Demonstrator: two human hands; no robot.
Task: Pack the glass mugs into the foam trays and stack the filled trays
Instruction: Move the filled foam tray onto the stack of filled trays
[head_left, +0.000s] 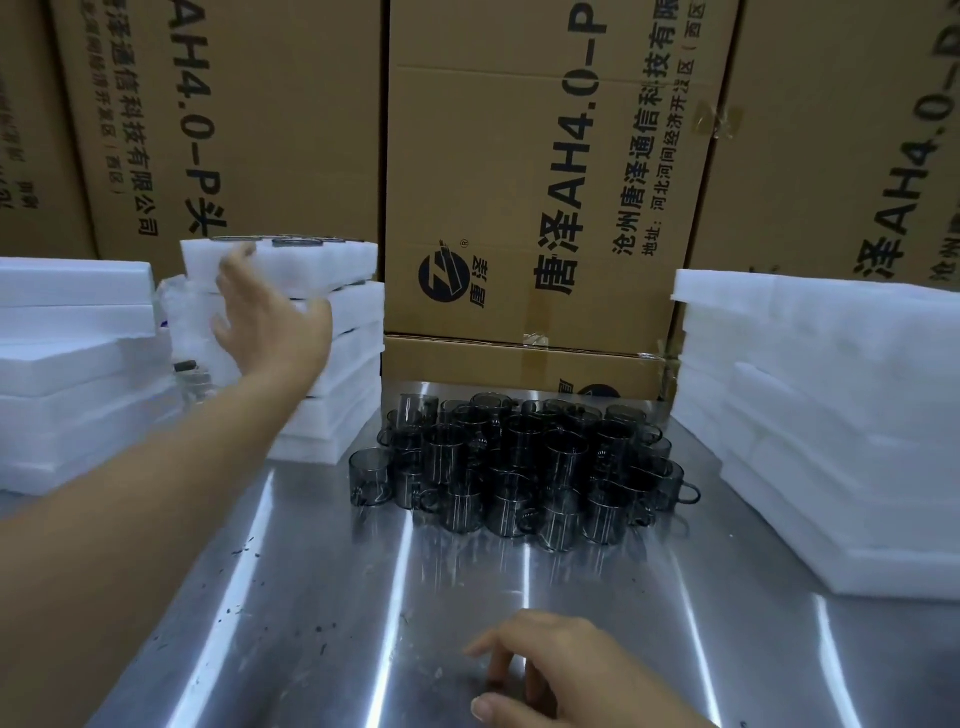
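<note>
top tray (322, 265) lying left-right, mugs (519, 467) upright

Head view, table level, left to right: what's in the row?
left foam pile → stack of filled trays → glass mugs → right foam pile. The left hand overlaps the filled stack, so it is left out of the order.

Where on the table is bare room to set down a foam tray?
The widest bare patch of table lies in front of the glass mugs, up to the right hand. Beside the mugs it is crowded: the filled trays on the left and the foam stack on the right leave narrow strips.
</note>
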